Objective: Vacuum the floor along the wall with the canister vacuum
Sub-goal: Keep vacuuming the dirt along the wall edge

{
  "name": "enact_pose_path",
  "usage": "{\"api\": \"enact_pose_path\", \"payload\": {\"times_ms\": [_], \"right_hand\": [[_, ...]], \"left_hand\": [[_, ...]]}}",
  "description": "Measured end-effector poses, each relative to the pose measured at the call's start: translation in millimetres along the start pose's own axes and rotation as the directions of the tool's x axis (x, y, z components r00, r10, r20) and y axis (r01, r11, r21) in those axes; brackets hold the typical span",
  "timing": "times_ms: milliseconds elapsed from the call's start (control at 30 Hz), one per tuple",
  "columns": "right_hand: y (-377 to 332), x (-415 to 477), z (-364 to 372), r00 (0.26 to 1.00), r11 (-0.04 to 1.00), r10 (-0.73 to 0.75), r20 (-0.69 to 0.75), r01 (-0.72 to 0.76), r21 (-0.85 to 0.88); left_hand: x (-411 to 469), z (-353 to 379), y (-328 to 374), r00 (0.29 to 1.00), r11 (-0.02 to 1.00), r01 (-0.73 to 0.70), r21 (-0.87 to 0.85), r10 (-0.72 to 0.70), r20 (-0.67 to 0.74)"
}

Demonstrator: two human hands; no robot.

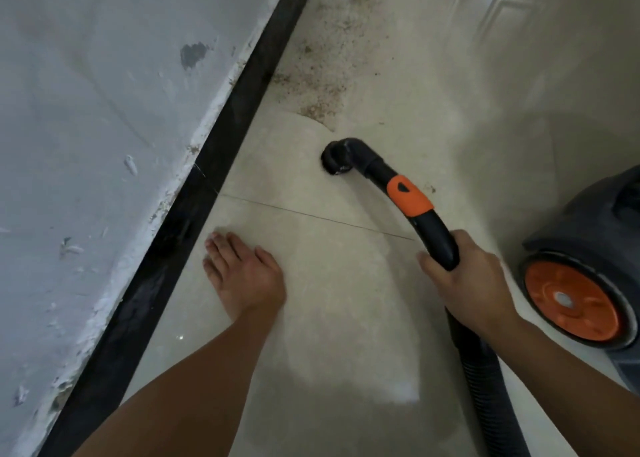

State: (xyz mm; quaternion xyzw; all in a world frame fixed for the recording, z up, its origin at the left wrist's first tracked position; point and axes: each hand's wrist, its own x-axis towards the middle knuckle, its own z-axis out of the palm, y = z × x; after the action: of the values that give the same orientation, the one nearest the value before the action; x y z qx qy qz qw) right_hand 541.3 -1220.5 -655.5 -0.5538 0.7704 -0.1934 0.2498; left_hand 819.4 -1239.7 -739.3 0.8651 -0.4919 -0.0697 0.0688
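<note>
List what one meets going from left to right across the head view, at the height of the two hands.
Scuffed grey-white wall → black baseboard strip → left hand, flat on the beige floor tile → right hand, gripping the black vacuum hose handle → dark canister vacuum with orange wheel.

Right hand (474, 283) gripping hose handle (412, 200); nozzle (334, 160) on floor (346, 300) near dirt (322, 85); left hand (242, 273) flat beside baseboard (194, 214).

wall (86, 110): grey-white, paint chipped, flaking at base
skirting (194, 193): black
floor (311, 318): beige tile, brown grit (322, 85) by skirting
</note>
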Motion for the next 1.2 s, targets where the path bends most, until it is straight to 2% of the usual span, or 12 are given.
{"api": "enact_pose_path", "payload": {"times_ms": [100,200,267,467,667,867,1000,1067,1133,1200], "right_hand": [[15.5,-2.4,-10.3,0.996,0.996,0.041,-0.084,-0.048,-0.080],[12.6,27.6,-15.6,0.974,0.985,0.133,-0.182,-0.150,-0.085],[-1.0,56.6,-13.3,0.967,0.984,0.151,-0.204,-0.168,-0.067],[-9.8,76.5,-13.9,0.995,0.997,0.062,-0.082,-0.065,-0.032],[9.6,70.7,-30.8,0.985,0.989,0.144,-0.090,-0.146,-0.022],[-8.3,39.5,-35.4,0.968,0.992,0.120,0.219,-0.122,-0.004],[-1.8,13.1,-35.0,0.992,0.994,0.050,0.119,-0.037,-0.106],[1.8,-4.2,-36.0,0.993,0.990,0.023,0.115,-0.007,-0.139],[12.6,-27.2,-35.3,0.991,0.988,0.053,0.120,-0.035,-0.147],[28.2,-55.2,-36.9,0.992,0.985,0.115,0.056,-0.107,-0.139]], "left_hand": [[0.0,0.7,1.2,1.000,1.000,-0.004,-0.014,0.004,-0.004],[0.8,2.0,0.1,1.000,1.000,0.002,-0.007,-0.002,0.006],[1.2,3.4,-0.8,1.000,1.000,-0.001,0.005,0.001,0.005],[1.2,2.9,-0.1,1.000,1.000,0.015,0.013,-0.015,-0.010],[2.7,3.0,-3.5,1.000,0.999,0.023,0.034,-0.023,0.017],[-1.1,-3.8,1.4,0.999,1.000,0.016,0.025,-0.017,0.041],[0.1,-4.9,1.2,0.998,1.000,0.022,0.004,-0.023,0.063],[0.6,-6.0,1.9,0.998,1.000,0.010,-0.030,-0.007,0.068],[2.9,-6.7,2.6,0.998,0.997,0.007,-0.071,-0.002,0.071],[-0.4,-11.4,1.1,0.998,0.995,-0.022,-0.096,0.027,0.054]]}}
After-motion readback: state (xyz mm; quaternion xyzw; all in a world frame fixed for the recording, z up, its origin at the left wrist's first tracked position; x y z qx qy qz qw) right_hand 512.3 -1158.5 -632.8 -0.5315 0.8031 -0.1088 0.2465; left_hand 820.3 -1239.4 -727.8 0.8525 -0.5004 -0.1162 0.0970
